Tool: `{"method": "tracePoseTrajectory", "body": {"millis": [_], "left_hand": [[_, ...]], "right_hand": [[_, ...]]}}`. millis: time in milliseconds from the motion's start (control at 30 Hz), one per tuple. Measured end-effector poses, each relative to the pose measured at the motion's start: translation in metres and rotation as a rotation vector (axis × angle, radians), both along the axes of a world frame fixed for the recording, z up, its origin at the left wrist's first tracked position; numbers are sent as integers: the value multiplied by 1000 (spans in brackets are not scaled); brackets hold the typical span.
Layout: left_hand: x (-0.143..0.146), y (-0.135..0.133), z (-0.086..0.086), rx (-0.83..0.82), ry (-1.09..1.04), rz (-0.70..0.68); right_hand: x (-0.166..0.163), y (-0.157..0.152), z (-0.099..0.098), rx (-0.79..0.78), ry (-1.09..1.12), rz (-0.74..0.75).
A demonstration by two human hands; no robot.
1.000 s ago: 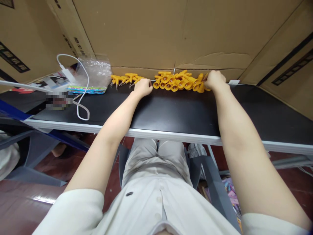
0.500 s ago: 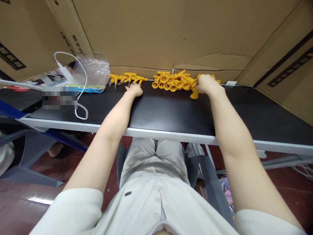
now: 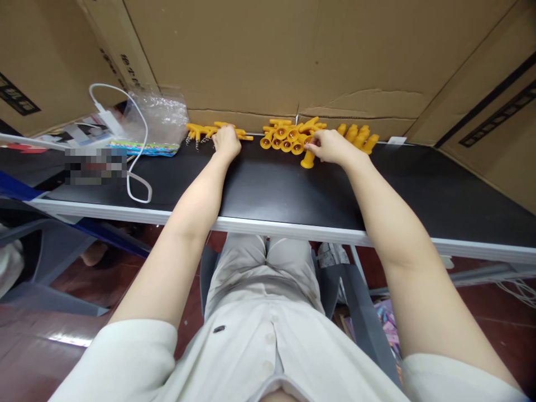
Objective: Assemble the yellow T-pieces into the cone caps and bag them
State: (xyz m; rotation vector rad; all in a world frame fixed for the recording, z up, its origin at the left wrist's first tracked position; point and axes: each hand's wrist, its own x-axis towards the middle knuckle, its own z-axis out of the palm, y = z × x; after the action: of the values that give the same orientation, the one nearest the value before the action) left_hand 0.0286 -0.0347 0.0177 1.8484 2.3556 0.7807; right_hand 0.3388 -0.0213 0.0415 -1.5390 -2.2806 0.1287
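My left hand (image 3: pixel 227 142) is closed at the left cluster, its fingers around the handle of a yellow corkscrew. More yellow T-handled corkscrews (image 3: pixel 196 132) with bare metal spirals lie just left of it. My right hand (image 3: pixel 330 147) pinches a yellow flared sleeve (image 3: pixel 307 160), wide end down, in front of the middle pile. That pile holds several yellow corkscrews in bell-ended sleeves (image 3: pixel 276 143), their round openings facing me. Right of my right hand stand several yellow sleeves (image 3: pixel 363 137) in rows, partly hidden by the hand.
Cardboard walls (image 3: pixel 251 61) rise behind the black table (image 3: pixel 268 190). On the left lie a clear plastic bag (image 3: pixel 161 114), colourful packets (image 3: pixel 146 149) and a white cable (image 3: pixel 145 120). A small white piece (image 3: pixel 397 140) rests by the back edge at right.
My right hand has moved left with the flared sleeve, uncovering the standing sleeves. My left hand has risen slightly onto the left cluster and closed on a handle.
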Motion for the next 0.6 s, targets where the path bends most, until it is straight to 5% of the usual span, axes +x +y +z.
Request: {"method": "tracePoseTrajectory", "body": {"millis": [267,600], "left_hand": [[-3,-6,9,224,-74,-6],[-2,4,9,269,-121,-19]], "right_hand": [[-4,-3,1,-4,5,-14],[-1,3,-5,55,35,20]]}}
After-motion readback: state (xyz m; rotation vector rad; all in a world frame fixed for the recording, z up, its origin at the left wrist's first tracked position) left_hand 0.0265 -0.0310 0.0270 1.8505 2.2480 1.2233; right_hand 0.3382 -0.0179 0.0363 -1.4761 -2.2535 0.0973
